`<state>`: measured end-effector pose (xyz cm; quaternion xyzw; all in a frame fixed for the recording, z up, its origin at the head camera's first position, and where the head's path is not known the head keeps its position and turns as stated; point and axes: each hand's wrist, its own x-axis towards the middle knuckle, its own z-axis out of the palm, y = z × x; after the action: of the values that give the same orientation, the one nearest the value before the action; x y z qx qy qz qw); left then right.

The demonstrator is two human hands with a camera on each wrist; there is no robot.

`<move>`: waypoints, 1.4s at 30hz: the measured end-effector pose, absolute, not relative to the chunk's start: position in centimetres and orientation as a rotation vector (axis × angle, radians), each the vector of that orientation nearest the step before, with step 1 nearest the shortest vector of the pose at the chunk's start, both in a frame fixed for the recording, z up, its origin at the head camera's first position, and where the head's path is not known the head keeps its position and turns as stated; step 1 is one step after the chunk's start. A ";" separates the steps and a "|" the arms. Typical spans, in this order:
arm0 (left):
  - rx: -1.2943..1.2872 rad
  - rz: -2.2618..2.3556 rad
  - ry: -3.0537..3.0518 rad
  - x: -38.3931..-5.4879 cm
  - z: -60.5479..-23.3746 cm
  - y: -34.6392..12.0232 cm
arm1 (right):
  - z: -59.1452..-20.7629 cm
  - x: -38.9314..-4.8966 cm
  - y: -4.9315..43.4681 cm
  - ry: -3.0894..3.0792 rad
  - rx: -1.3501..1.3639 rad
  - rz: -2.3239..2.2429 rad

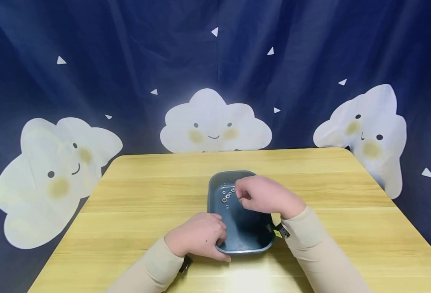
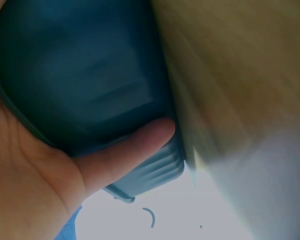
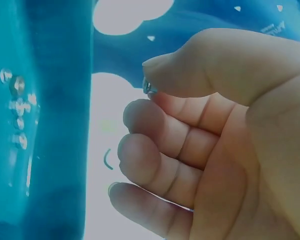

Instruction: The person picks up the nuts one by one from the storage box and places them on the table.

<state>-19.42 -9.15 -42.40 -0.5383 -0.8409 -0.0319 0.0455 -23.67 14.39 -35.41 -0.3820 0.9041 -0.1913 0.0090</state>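
Your left hand (image 1: 202,236) grips the dark blue rectangular tray (image 1: 242,232) at its near-left corner: fingers curled over the rim to the inside, thumb along the outer wall. Reads as a steadying hold, so the light-looking tray doesn't skid on the wood-grain table (image 1: 157,183). Your right hand (image 1: 264,195) is over the tray's right side, thumb and index finger in a narrow pinch on one small metal ring-shaped piece (image 3: 147,86), maybe a nut; too small to confirm. The other three fingers curl loosely clear of it, likely because a part that small only takes two fingertips. The loose metal rings (image 1: 227,196) lie bunched on the tray floor, far-left part, just beside your right fingertips; the raised walls should stop them rolling off.
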 end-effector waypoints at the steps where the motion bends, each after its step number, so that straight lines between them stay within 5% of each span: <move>1: -1.641 -0.095 -2.569 -19.4 -42.4 -9.2 | -35.3 -23.7 14.6 2.832 -1.187 -0.597; 42: -1.623 -0.007 -2.588 -19.1 -42.5 -9.1 | -38.1 -27.5 22.5 2.846 -0.795 -0.674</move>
<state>-19.12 -9.12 -42.46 -0.5307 -0.8464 -0.0024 0.0432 -27.48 22.51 -38.09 -0.2619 0.9376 -0.2222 0.0552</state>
